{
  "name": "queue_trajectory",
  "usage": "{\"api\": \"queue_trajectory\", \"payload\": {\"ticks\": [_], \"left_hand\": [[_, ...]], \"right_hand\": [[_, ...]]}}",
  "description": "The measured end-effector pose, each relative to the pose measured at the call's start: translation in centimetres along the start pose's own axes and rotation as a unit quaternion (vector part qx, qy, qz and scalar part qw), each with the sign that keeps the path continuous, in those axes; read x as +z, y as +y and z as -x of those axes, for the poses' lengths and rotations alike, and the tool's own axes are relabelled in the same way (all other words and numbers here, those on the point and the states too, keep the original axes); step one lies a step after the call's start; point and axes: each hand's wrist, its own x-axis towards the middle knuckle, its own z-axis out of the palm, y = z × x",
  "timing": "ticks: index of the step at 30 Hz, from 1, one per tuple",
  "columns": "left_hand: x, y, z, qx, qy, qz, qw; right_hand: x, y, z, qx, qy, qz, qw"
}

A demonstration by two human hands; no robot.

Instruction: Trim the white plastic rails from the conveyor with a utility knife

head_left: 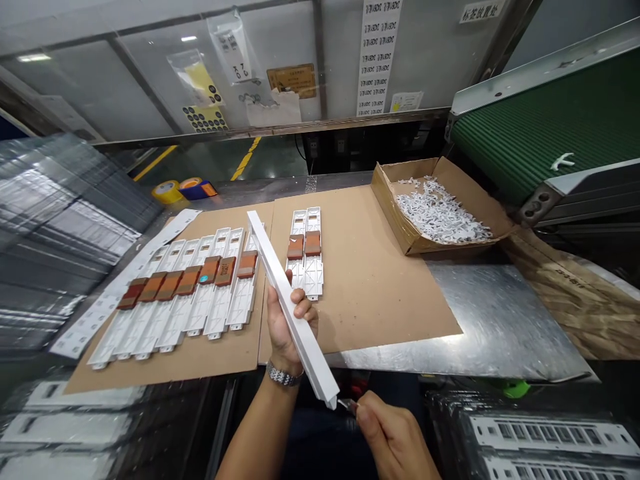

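Note:
My left hand (287, 323), a metal-band watch at its wrist, is closed around a long white plastic panel (293, 300). The panel slants from upper left down toward me, its smooth side turned up. At its lower end my right hand (390, 430) pinches a small knife (349, 404), whose tip is at or very near the panel's corner. Most of the knife's handle is hidden in the fingers. Behind the left hand, two white panels (313, 280) lie side by side on cardboard, each with a brown block (313, 243) on it.
Several more white panels (215, 313) with brown blocks lie in a row on the cardboard (380, 280) at left. A cardboard box (400, 223) of small white pieces stands back right, beside a green conveyor (565, 127). Tape rolls (167, 192) sit at the back left.

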Motion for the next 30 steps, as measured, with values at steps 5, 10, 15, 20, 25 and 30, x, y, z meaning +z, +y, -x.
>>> {"api": "queue_trajectory", "payload": {"ticks": [5, 10, 15, 20, 25, 30], "left_hand": [[-0.10, -0.16, 0.03, -0.010, -0.008, 0.004, 1.000], [-0.20, -0.33, 0.06, -0.018, -0.016, 0.005, 1.000], [-0.38, -0.43, 0.10, -0.024, -0.022, 0.003, 0.999], [-0.36, -0.46, 0.05, -0.020, -0.022, -0.003, 1.000], [-0.30, -0.54, -0.01, -0.020, -0.020, -0.008, 1.000], [-0.41, -0.57, -0.06, -0.020, -0.017, -0.016, 1.000]], "right_hand": [[-0.29, -0.26, -0.27, 0.006, -0.021, 0.002, 1.000], [-0.33, -0.27, -0.30, 0.007, -0.019, 0.009, 1.000], [-0.16, -0.28, -0.10, 0.004, 0.000, 0.009, 1.000], [-0.33, -0.35, -0.09, 0.014, -0.016, -0.011, 1.000], [-0.43, -0.60, -0.16, 0.024, -0.018, -0.008, 1.000], [-0.44, -0.48, -0.17, 0.018, -0.013, 0.008, 1.000]]}}
